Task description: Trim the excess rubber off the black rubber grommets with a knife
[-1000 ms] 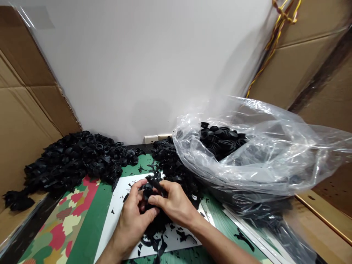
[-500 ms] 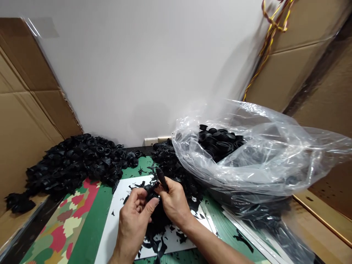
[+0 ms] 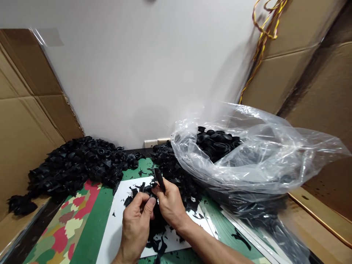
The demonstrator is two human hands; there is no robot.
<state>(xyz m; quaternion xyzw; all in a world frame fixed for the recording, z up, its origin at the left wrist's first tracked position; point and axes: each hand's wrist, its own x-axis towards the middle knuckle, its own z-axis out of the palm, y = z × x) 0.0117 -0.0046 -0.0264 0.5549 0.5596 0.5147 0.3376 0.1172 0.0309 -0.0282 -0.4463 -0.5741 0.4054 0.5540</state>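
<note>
My left hand [image 3: 136,223] grips a black rubber part [image 3: 150,191] with ragged flash, just above the white board [image 3: 115,220]. My right hand [image 3: 171,207] holds a slim black-handled tool [image 3: 160,180] upright against that part, and its tip is hidden between my fingers. Black rubber scraps [image 3: 158,240] lie in a heap under my hands and across the board. Behind my right hand rises a pile of black bellows-shaped rubber parts [image 3: 172,165].
A larger pile of black rubber parts [image 3: 79,163] lies at the left on a cardboard sheet [image 3: 27,146]. A clear plastic bag [image 3: 264,157] holding more parts [image 3: 216,145] sits at the right. A camouflage-patterned mat [image 3: 64,223] covers the front left. Cardboard and a white wall surround the bench.
The black tool has turned from lying across my right fingers to standing upright. My hands have drawn closer together, and the whole view has tilted slightly.
</note>
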